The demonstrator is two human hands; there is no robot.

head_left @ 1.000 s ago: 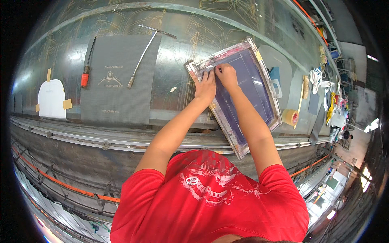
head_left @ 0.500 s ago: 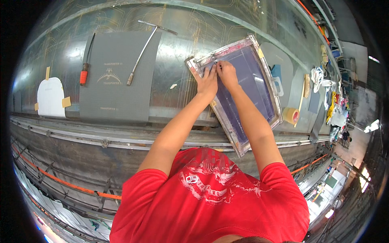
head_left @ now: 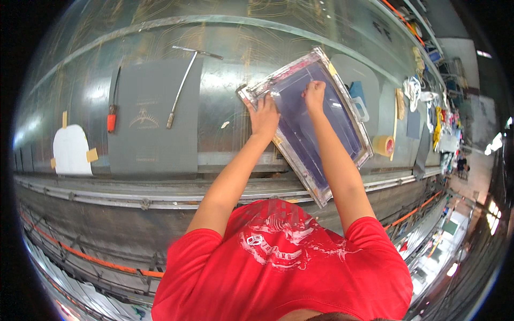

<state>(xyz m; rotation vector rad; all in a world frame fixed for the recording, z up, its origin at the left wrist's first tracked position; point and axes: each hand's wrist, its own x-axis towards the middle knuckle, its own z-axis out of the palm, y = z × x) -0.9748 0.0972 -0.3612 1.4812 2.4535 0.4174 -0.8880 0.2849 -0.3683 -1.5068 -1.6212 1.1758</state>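
Head view, frame: a metal-framed printing screen (head_left: 316,128) with violet mesh lies tilted on the long metal table (head_left: 235,48), its near corner reaching over the table's front rail.
Head view, left hand: the left hand (head_left: 264,116) rests on the screen's far-left corner, fingers bent over the frame edge; whether they clamp it or only press on it cannot be told.
Head view, right hand: the right hand (head_left: 314,94) is curled into a loose fist on the mesh near the far edge; whether anything is pinched inside it cannot be told.
Head view, left of the frame: a dark grey printed sheet (head_left: 155,120) lies flat, with a long metal rod (head_left: 184,80) across its upper right corner and a red-handled tool (head_left: 112,115) at its left edge.
Head view, far left: a white rounded cutout (head_left: 70,152) is taped down.
Head view, right of the frame: a roll of tan tape (head_left: 384,145) lies just beside the screen.
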